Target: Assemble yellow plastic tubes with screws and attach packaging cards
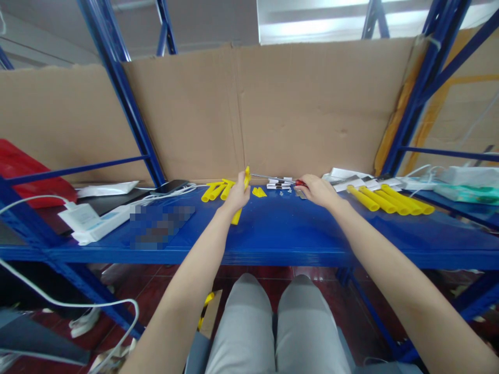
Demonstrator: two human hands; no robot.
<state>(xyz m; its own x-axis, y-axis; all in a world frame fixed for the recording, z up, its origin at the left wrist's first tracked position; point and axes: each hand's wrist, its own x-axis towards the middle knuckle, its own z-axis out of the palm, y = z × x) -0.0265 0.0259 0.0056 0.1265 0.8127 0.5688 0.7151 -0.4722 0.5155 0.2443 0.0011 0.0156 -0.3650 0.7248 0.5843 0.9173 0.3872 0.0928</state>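
Observation:
My left hand (237, 195) is closed around a yellow T-shaped tool handle (236, 217), whose lower end sticks out below the fingers. My right hand (318, 190) grips the red handle of a screwdriver (273, 177). Its thin metal shaft points left, and the tip reaches the yellow top above my left hand; whether it touches a screw cannot be made out. Between the hands lie small yellow parts (259, 192) and a row of black-and-white parts (279, 183). Just left of my left hand rest several similar yellow handles (214, 191).
At right, several yellow tubes (390, 201) lie with white flat pieces beyond them. A white power strip (105, 222) with a plugged-in charger and cables occupies the left. Cardboard (304, 104) backs the blue shelf (288, 234); blue posts stand at both sides.

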